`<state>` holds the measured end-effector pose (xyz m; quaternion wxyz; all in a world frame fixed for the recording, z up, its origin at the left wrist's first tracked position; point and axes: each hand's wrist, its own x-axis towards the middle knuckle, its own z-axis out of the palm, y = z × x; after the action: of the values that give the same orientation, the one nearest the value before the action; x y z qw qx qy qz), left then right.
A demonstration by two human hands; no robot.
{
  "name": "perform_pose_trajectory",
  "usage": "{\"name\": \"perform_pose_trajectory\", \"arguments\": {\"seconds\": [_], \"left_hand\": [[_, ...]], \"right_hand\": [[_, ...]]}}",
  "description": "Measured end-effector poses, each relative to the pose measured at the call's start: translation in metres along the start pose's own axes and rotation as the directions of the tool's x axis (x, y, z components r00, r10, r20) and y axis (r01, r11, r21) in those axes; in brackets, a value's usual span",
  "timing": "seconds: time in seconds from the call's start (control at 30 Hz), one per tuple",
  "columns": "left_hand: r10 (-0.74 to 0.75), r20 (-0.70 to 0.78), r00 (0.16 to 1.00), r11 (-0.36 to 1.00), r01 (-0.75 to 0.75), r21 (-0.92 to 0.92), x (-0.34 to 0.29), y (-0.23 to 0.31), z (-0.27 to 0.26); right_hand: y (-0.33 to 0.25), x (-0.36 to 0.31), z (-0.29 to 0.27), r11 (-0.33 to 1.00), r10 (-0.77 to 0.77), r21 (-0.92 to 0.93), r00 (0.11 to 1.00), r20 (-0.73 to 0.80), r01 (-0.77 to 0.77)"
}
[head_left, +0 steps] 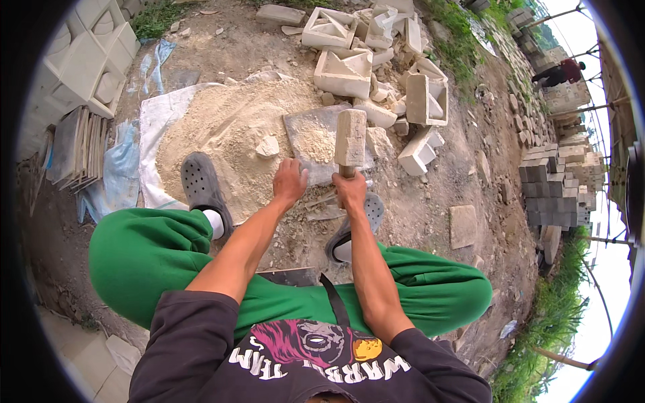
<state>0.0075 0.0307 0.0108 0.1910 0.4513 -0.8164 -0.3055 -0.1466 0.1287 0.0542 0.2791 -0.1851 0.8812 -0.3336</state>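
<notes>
My right hand [350, 189] is wrapped round the short handle of a mallet [351, 138], whose blocky, dusty head points away from me. Its head is over the right part of a flat dark slab [295, 121] on the ground. Crushed pale material [316, 146] lies on that slab. My left hand [290, 183] is at the slab's near left edge, fingers loosely bent and thumb apart, with nothing visible in it. A pale chunk [267, 147] rests just beyond it on a heap of tan powder [225, 124], which is spread over a white sheet [149, 144].
Broken hollow pale blocks [342, 72] are piled beyond the slab. At left stand stacked white blocks [94, 60], leaning thin boards [79, 151] and blue plastic [121, 174]. A square tile [462, 226] lies at right. Grey blocks [547, 188] and a distant person [563, 72] are farther right.
</notes>
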Motion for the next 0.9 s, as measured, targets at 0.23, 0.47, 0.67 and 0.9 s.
{"name": "perform_pose_trajectory", "arguments": {"seconds": [0.23, 0.47, 0.67, 0.9], "left_hand": [[0.620, 0.236, 0.749, 0.741, -0.657, 0.139, -0.007, -0.002, 0.019], [0.449, 0.467, 0.762, 0.717, -0.619, 0.322, 0.021, 0.000, 0.034], [0.325, 0.498, 0.804, 0.703, -0.557, 0.443, 0.070, -0.002, 0.024], [0.213, 0.400, 0.892, 0.803, -0.393, 0.449, 0.053, -0.021, 0.003]], "right_hand": [[0.033, -0.002, -0.003, 0.993, 0.096, 0.073, 0.994, -0.044, -0.093], [0.035, -0.016, 0.007, 0.970, 0.186, 0.161, 0.982, -0.026, -0.180], [0.038, 0.000, 0.011, 0.971, 0.239, 0.025, 0.971, -0.003, -0.239], [-0.032, -0.008, -0.006, 0.989, -0.040, 0.137, 0.998, -0.048, 0.046]]}}
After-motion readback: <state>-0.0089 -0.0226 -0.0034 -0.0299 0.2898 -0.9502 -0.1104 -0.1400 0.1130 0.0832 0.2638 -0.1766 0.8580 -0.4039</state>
